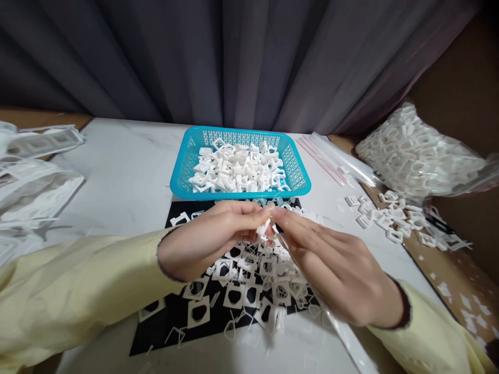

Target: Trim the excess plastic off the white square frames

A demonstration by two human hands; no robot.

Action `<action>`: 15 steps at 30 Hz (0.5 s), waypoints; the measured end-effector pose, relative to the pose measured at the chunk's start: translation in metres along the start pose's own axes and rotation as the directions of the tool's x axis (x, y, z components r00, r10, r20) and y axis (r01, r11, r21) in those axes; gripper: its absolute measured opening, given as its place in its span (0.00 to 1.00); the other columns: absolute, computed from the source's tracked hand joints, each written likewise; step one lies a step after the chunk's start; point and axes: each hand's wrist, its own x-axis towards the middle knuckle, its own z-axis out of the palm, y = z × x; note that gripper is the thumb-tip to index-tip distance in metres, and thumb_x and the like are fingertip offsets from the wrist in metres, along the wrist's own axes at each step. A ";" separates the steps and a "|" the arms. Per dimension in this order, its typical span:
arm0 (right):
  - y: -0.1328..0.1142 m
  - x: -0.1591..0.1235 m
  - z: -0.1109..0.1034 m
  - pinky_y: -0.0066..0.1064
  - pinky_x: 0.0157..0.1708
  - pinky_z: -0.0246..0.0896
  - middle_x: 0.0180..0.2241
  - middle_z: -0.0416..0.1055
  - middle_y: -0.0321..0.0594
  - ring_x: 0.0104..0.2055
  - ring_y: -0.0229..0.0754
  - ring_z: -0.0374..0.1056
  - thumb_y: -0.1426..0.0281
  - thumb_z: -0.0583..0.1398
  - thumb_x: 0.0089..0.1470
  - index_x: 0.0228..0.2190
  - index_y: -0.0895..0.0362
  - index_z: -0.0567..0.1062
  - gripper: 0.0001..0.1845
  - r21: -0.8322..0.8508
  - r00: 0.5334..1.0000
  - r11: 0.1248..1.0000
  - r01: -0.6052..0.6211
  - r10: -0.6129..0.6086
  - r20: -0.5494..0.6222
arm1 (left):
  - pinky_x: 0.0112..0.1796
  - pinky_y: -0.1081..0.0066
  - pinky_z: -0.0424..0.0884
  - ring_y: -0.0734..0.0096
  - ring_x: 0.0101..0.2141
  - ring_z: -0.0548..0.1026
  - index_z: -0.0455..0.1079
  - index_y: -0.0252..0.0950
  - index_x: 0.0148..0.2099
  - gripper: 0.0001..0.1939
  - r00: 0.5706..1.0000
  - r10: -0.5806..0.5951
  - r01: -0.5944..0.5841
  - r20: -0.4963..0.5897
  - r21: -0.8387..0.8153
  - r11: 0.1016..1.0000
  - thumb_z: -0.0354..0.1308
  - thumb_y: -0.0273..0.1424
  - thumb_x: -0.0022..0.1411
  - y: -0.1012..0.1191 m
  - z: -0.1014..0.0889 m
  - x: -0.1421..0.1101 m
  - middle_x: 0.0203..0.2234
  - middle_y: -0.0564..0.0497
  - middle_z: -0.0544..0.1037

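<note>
My left hand (218, 231) is closed in a pinch on a small white plastic piece (264, 229), in front of the blue basket. My right hand (339, 265) meets it from the other side, its fingertips closed at the same piece and touching the left thumb; its thumb is hidden. A long glossy whitish strip (345, 332) runs under the right hand, and I cannot tell whether it is held. Below both hands, square white plastic frames (198, 311) with holes and thin clear offcuts lie scattered over a black mat (152, 332).
The blue basket (239, 196) behind my hands holds many white pieces. White frames in plastic (42, 187) lie at left. On the right are a full clear bag (421, 150), flat zip bags (331, 158) and loose white pieces (390, 215). A grey curtain (241, 62) hangs behind.
</note>
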 end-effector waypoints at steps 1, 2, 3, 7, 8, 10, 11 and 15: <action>0.000 -0.001 0.003 0.40 0.51 0.65 0.48 0.69 0.62 0.56 0.52 0.59 0.81 0.47 0.55 0.30 0.65 0.70 0.13 -0.021 0.999 0.999 0.037 -0.038 -0.012 | 0.38 0.69 0.60 0.73 0.32 0.66 0.67 0.33 0.29 0.16 1.000 0.000 0.001 0.003 -0.012 1.000 0.53 0.39 0.62 0.000 -0.001 0.001 0.27 0.53 0.70; 0.000 -0.002 0.006 0.43 0.51 0.65 0.47 0.69 0.64 0.56 0.55 0.59 0.81 0.48 0.54 0.30 0.66 0.71 0.12 -0.047 0.997 0.996 0.070 -0.071 -0.023 | 0.39 0.69 0.60 0.72 0.32 0.66 0.67 0.33 0.29 0.16 1.000 0.000 0.000 0.003 -0.022 1.000 0.52 0.39 0.63 -0.001 -0.001 0.002 0.28 0.53 0.70; 0.001 -0.002 0.010 0.45 0.50 0.65 0.46 0.69 0.66 0.56 0.57 0.59 0.81 0.49 0.54 0.30 0.67 0.71 0.11 -0.075 0.994 0.992 0.100 -0.103 -0.033 | 0.39 0.68 0.60 0.72 0.32 0.66 0.68 0.33 0.29 0.16 1.000 0.000 0.000 0.002 -0.030 1.000 0.52 0.39 0.63 -0.001 -0.002 0.003 0.28 0.52 0.70; 0.005 -0.002 0.024 0.47 0.48 0.66 0.43 0.70 0.71 0.53 0.62 0.61 0.82 0.51 0.51 0.27 0.69 0.70 0.08 -0.154 0.981 0.975 0.159 -0.174 -0.090 | 0.38 0.69 0.61 0.73 0.31 0.65 0.67 0.32 0.27 0.16 1.000 -0.004 0.005 0.012 -0.067 0.998 0.52 0.38 0.63 -0.004 -0.002 0.004 0.27 0.52 0.69; 0.006 -0.002 0.026 0.48 0.48 0.66 0.42 0.70 0.71 0.52 0.62 0.62 0.82 0.51 0.51 0.26 0.69 0.70 0.08 -0.165 0.978 0.973 0.163 -0.182 -0.106 | 0.38 0.70 0.61 0.73 0.31 0.65 0.67 0.32 0.27 0.16 1.000 -0.009 0.011 0.024 -0.070 0.997 0.52 0.38 0.63 -0.004 -0.002 0.004 0.27 0.53 0.69; 0.011 -0.003 0.030 0.49 0.48 0.66 0.43 0.70 0.70 0.53 0.62 0.61 0.82 0.51 0.51 0.26 0.68 0.70 0.08 -0.167 0.976 0.975 0.147 -0.170 -0.137 | 0.38 0.70 0.61 0.73 0.32 0.65 0.67 0.33 0.28 0.14 0.999 -0.025 0.027 0.045 -0.060 0.998 0.52 0.36 0.63 -0.005 -0.001 0.003 0.27 0.52 0.68; 0.013 -0.004 0.030 0.47 0.48 0.67 0.43 0.70 0.69 0.53 0.60 0.62 0.82 0.51 0.52 0.27 0.67 0.70 0.08 -0.150 0.978 0.981 0.119 -0.141 -0.151 | 0.38 0.69 0.61 0.72 0.32 0.65 0.67 0.33 0.28 0.14 0.998 -0.032 0.034 0.052 -0.050 0.998 0.52 0.36 0.63 -0.004 -0.001 0.003 0.27 0.52 0.68; 0.016 -0.005 0.020 0.27 0.36 0.73 0.43 0.74 0.54 0.44 0.43 0.72 0.80 0.51 0.57 0.26 0.60 0.68 0.10 0.062 0.955 0.987 -0.146 0.156 -0.251 | 0.40 0.67 0.60 0.69 0.34 0.66 0.67 0.34 0.30 0.14 1.000 -0.007 0.007 0.002 0.074 0.997 0.51 0.37 0.63 -0.001 0.001 -0.001 0.28 0.52 0.69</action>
